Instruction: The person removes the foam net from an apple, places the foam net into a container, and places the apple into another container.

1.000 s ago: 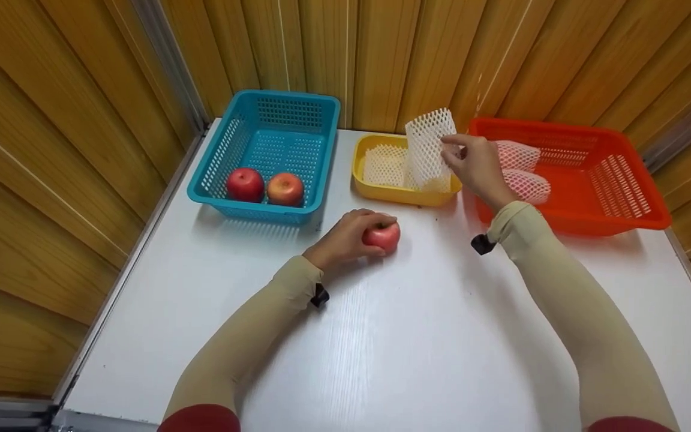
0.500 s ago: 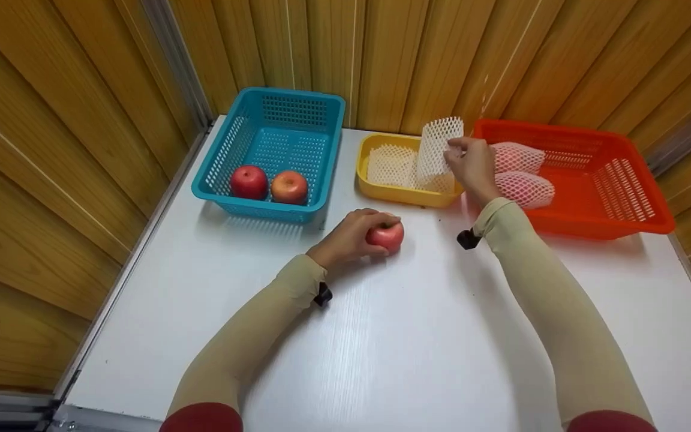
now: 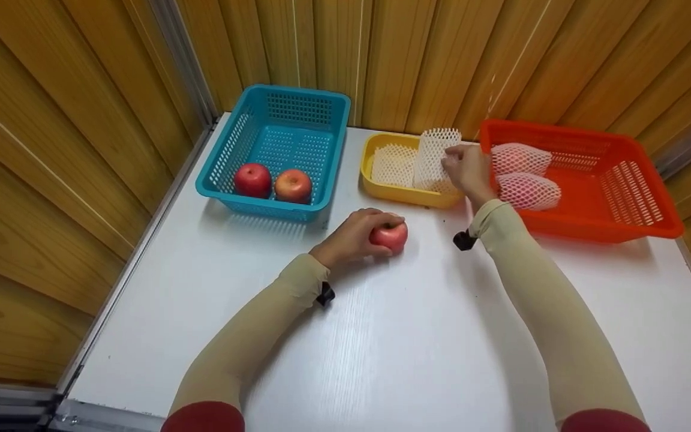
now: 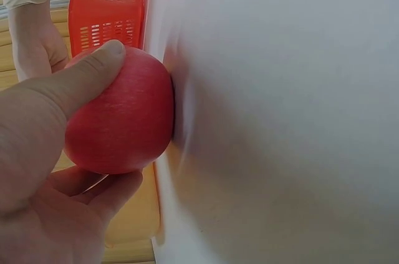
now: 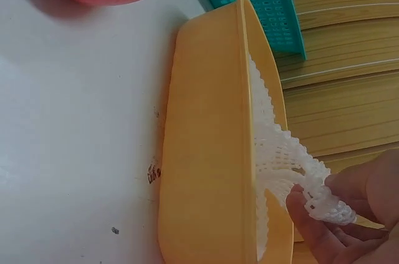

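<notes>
The apple (image 3: 392,239) mid-frame is pinkish red, and the net sleeve (image 3: 434,162) up and right of it is white with a diamond mesh. I'm seeing a yellow tub (image 3: 408,195) top centre, a bright blue basket (image 3: 267,207) upper left with a grid of holes, and an orange-red basket (image 3: 597,230) upper right, slotted too. Counter (image 3: 393,342) is white, wall (image 3: 393,66) is honey-brown woodgrain, arm sleeves (image 3: 261,324) beige. Loud palette, lol.

Wood-panelled wall (image 3: 399,60) behind white table (image 3: 417,336)

Beige slvs (image 3: 252,315), dk red upper slvs (image 3: 204,418), blk wrist cams (image 3: 464,240)
</notes>
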